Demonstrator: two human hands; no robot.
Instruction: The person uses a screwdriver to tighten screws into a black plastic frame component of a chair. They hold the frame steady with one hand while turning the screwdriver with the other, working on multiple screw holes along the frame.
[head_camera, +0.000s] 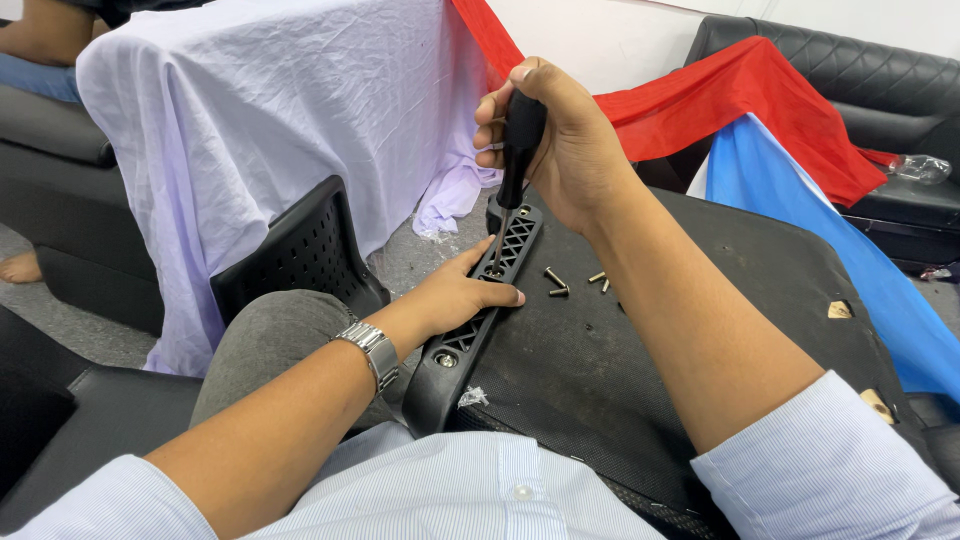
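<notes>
Right hand (560, 140) grips a screwdriver (517, 160) upright over the black armrest bracket (470, 330); left hand (455, 295) lies open, pressing it at the seat's (640, 360) left edge.

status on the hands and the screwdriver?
Right hand grips screwdriver, tip in armrest. Left hand steadies armrest. Loose screws beside it, nothing blocking.

The person wears a pale blue striped shirt (450, 495) with rolled sleeves, grey trousers (265, 340), and a steel wristwatch (372, 352).

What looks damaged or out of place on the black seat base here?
The black seat base has small torn spots showing pale material near its right edge. Several loose screws lie scattered on it beside the right hand.
</notes>
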